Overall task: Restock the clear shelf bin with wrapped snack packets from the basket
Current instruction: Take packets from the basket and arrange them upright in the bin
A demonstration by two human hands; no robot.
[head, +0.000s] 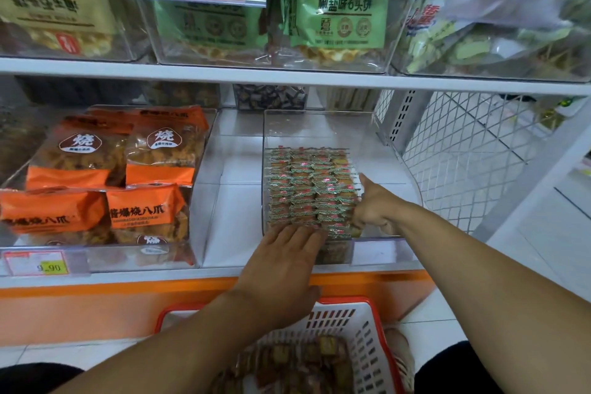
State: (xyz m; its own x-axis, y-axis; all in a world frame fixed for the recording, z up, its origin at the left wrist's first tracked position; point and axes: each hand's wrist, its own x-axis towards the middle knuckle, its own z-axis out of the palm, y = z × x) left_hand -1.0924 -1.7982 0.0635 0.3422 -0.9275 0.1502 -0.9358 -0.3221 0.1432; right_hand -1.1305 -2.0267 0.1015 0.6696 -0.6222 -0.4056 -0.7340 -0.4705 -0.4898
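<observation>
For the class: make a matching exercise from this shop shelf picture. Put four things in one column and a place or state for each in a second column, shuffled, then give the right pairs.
Things
1. basket
2. orange snack bags
3. left hand
4. snack packets

Places or states
A. lying in neat rows in the clear bin
B. on the floor below the shelf
C. fingers flat on the front packets
D. in the bin to the left

Pairs: 1-B, 2-D, 3-C, 4-A
</observation>
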